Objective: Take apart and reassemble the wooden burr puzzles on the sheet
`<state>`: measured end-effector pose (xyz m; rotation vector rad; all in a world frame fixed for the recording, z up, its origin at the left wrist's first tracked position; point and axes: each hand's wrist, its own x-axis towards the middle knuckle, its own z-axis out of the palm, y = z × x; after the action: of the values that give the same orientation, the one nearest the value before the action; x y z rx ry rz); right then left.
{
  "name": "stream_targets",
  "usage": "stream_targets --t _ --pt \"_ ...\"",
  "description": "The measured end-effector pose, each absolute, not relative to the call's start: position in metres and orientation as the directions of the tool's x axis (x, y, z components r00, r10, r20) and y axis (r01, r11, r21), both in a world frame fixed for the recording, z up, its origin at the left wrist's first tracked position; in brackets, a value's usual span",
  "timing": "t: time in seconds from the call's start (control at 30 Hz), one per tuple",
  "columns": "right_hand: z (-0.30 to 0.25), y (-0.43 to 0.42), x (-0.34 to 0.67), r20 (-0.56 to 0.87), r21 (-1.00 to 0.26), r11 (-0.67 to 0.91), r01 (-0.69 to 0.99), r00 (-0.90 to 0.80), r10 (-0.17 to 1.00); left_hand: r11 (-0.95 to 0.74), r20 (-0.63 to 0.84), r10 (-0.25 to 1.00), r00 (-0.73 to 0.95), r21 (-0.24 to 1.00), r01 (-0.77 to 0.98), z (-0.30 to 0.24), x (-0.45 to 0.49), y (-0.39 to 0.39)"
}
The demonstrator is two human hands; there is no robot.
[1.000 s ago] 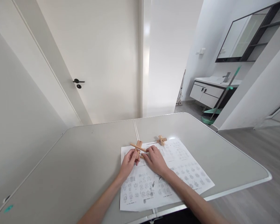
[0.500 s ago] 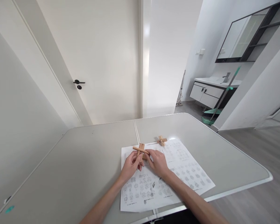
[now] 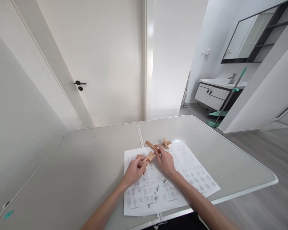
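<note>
My left hand [image 3: 133, 171] is closed on a short wooden puzzle piece [image 3: 147, 158], held just above a printed sheet of diagrams [image 3: 187, 172]. My right hand [image 3: 166, 160] pinches a separate wooden stick [image 3: 152, 145], lifted up and to the right of the left piece. The two pieces are apart. A small assembled wooden cross puzzle [image 3: 166, 143] sits on the sheet's far edge, just beyond my right hand.
The grey folding table [image 3: 74, 172] has a seam down its middle and rounded edges. A white door with a black handle [image 3: 79, 84] stands behind. A washroom with a vanity [image 3: 213, 94] and a green mop [image 3: 227, 102] lies at the right.
The wooden stick that lay crossed over the other piece has come off; my right hand has moved it up and to the right. My left hand keeps the other piece.
</note>
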<state>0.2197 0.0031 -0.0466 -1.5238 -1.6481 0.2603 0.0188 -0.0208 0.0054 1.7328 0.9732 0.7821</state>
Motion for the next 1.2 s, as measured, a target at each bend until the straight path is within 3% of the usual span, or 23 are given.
stream_targets --t 0.13,0.33,0.53,0.73,0.9,1.2 --pt "-0.049 0.004 0.216 0.363 -0.702 0.247 0.668 0.037 0.931 -0.351 0.136 0.893 0.428 0.806 0.476 0.005 0.011 -0.013" --pt "-0.052 0.003 0.214 0.344 -0.671 0.256 0.696 -0.014 0.939 -0.414 0.180 0.892 0.414 0.690 0.593 -0.006 0.008 -0.008" --pt "-0.054 0.004 0.211 0.388 -0.631 0.317 0.708 -0.066 0.919 -0.435 0.183 0.887 0.423 0.637 0.636 -0.010 -0.002 -0.002" --pt "-0.055 0.005 0.210 0.423 -0.609 0.370 0.702 -0.107 0.900 -0.483 0.295 0.875 0.384 0.477 0.734 -0.016 -0.011 0.005" --pt "-0.059 0.007 0.211 0.435 -0.605 0.393 0.692 -0.126 0.891 -0.415 0.353 0.894 0.276 0.421 0.806 -0.023 -0.012 0.008" --pt "-0.061 0.005 0.210 0.446 -0.607 0.412 0.680 -0.138 0.884 -0.456 0.440 0.850 0.289 0.341 0.822 -0.022 -0.008 0.004"
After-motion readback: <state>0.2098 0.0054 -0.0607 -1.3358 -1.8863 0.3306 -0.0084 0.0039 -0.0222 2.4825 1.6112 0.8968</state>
